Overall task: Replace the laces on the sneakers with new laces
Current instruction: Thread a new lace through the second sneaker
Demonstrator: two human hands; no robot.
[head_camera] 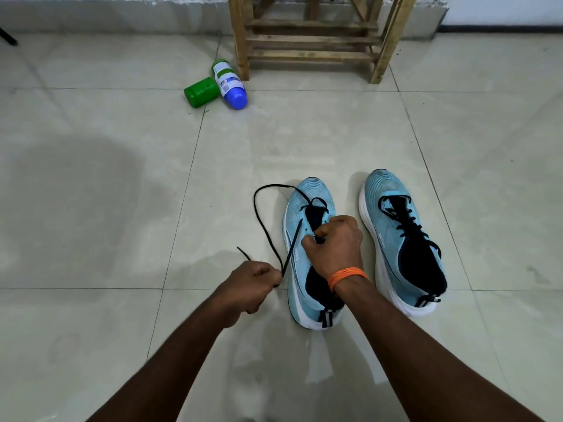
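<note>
Two light-blue sneakers stand side by side on the tiled floor, toes pointing away from me. The left sneaker has only its lowest eyelets threaded, and a black lace loops out of it across the floor to the left. My left hand is shut on that lace beside the shoe, with the lace end sticking out past my fist. My right hand, with an orange band on the wrist, rests on the left sneaker's tongue and pinches the lace at the eyelets. The right sneaker is fully laced in black.
A green-capped white bottle with a blue base lies on the floor at the back, next to a green jar. A wooden stool stands against the back wall. A dark object shows at the far left edge.
</note>
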